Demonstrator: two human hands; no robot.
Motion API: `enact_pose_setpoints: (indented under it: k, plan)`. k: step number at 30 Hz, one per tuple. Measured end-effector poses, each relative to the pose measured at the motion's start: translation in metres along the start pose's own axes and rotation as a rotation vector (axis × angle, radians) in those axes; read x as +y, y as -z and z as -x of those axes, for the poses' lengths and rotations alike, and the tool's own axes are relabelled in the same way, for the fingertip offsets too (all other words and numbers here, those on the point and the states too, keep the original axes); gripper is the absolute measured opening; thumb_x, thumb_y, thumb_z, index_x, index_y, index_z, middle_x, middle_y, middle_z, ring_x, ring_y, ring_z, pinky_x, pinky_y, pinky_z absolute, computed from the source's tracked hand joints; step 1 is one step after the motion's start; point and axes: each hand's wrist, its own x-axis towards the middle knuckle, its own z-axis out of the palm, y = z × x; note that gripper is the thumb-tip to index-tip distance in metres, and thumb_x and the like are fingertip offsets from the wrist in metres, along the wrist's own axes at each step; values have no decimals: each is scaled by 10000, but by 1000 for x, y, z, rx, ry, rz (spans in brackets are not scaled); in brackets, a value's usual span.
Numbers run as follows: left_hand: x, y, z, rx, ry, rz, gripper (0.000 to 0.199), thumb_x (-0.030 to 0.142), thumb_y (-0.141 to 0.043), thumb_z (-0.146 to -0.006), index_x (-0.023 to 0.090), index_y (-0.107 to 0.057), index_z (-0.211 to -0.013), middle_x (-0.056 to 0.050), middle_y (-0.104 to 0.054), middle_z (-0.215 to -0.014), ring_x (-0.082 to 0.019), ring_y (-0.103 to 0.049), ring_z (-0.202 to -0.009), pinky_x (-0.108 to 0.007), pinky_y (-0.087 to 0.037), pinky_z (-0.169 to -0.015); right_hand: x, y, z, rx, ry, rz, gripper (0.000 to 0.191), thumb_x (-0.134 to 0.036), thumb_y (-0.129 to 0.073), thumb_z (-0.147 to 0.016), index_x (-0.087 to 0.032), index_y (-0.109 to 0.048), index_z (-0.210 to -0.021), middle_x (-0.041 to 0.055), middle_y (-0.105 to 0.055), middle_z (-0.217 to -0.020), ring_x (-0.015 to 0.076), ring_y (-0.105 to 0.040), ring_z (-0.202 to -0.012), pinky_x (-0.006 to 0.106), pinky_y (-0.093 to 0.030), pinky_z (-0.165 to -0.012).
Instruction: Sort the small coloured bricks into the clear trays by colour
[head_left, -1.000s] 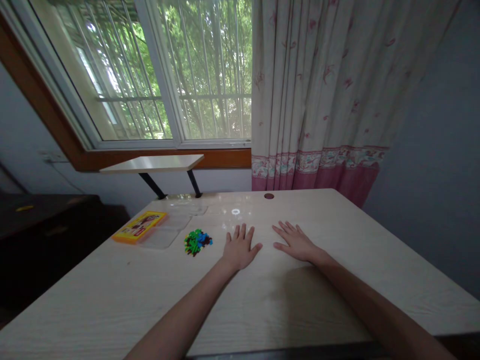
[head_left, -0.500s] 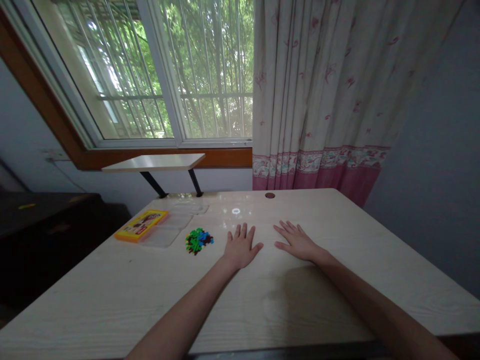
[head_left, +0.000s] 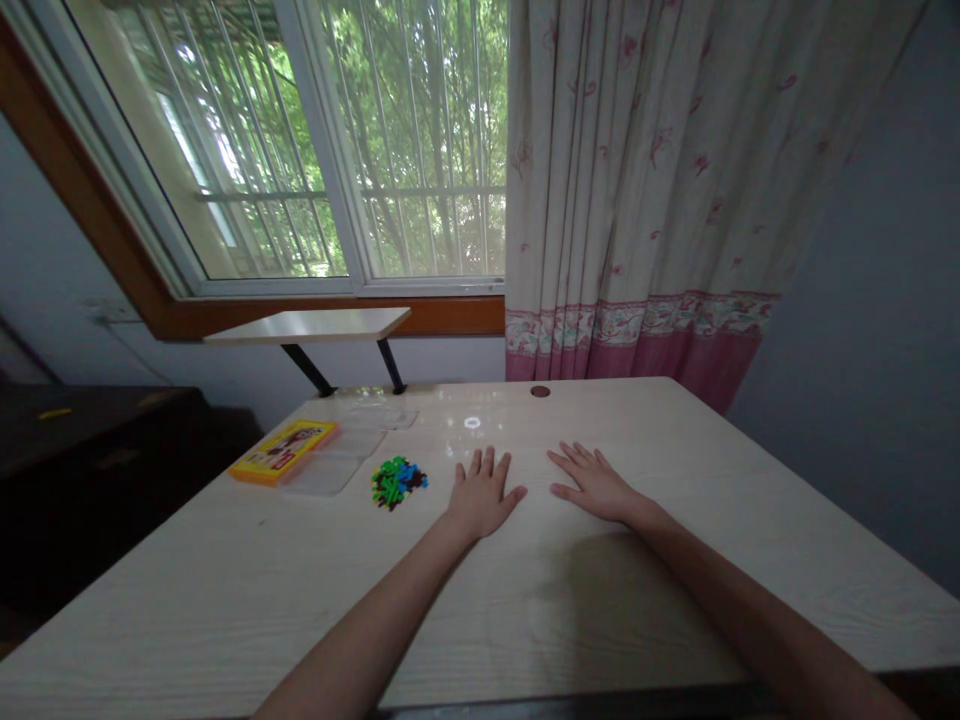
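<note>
My left hand (head_left: 480, 497) lies flat on the pale wooden table (head_left: 480, 620), palm down with its fingers spread. Just left of it is a small pile of green, blue, yellow and dark brown pieces (head_left: 397, 482); the hand does not touch it. To the right, my right hand (head_left: 595, 484) also rests palm down, fingers apart, with nothing in it. A gap of bare tabletop separates the two thumbs. Farther left sits a yellow and orange box (head_left: 283, 452) with printing on top, beside a clear plastic tray (head_left: 334, 472).
A small raised shelf (head_left: 311, 324) on black legs stands at the table's back left. Near the back edge is a round brown cable hole (head_left: 540, 392). Behind are a barred window and a long curtain (head_left: 637, 200). A dark surface (head_left: 97, 420) is at the left.
</note>
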Motion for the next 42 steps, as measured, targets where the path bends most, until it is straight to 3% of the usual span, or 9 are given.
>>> enact_pose_setpoints:
  k: [42]
  plan:
    - [2,5,0,-44,10,-13,667,606,-152,-809,226,-190,-1356,-123,-167,-1422,-328,-119,-1292,-544,-173,-971,-1,4,2,-6,5,-16,720,-677,-217,-771,-259,-203,-1357,79,-124,-1434,267,-85,-1308,480,-64,-1027]
